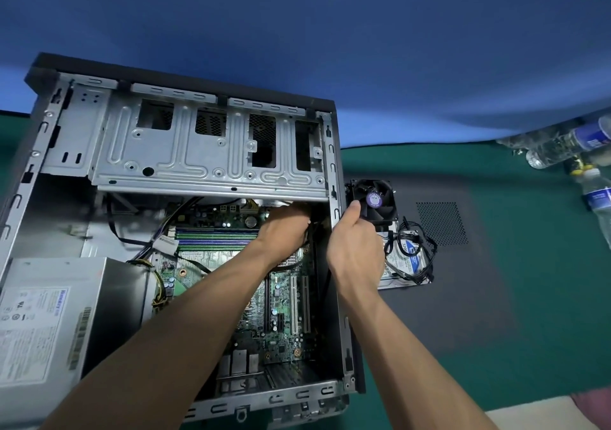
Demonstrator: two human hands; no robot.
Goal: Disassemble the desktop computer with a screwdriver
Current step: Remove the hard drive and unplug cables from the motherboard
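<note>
While the computer case (185, 151) lies open on its side on the green table (545, 297), the left hand (284, 228) reaches inside over the circuit board (284, 314); its grip cannot be told. Right hand (355, 247) holds a black fan (375, 199) just outside the case wall, above a hard drive (405, 257).

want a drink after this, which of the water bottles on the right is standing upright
The water bottle with the white cap nearest the right edge stands upright. The other bottles, farther back beside it, lie on their sides on the green table.
</note>
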